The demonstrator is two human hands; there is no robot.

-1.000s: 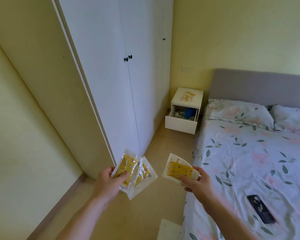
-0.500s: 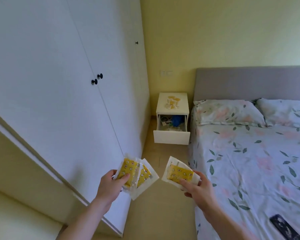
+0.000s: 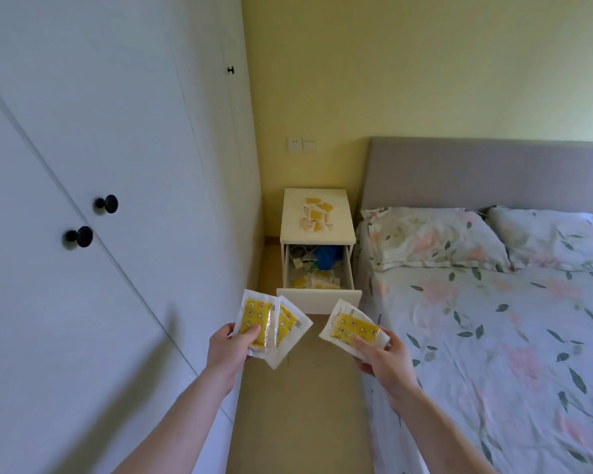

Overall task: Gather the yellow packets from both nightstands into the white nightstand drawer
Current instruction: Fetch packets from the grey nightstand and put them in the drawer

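Closer now: white nightstand and its open drawer sit larger and nearer than half a second ago, wardrobe knobs have slid down-left; both hands still carry the packets as before. Left hand, grip pinching two overlapping yellow packets, thumb on the front one, fingers behind. Right hand, grip pinching one yellow packet by its near edge, thumb on top. Held packets hover just in front of the drawer front, not touching. More yellow packets scattered on the nightstand top; several more lie in the drawer's front part, with a blue item and clutter at the back. Bed with floral sheet right, white wardrobe left.
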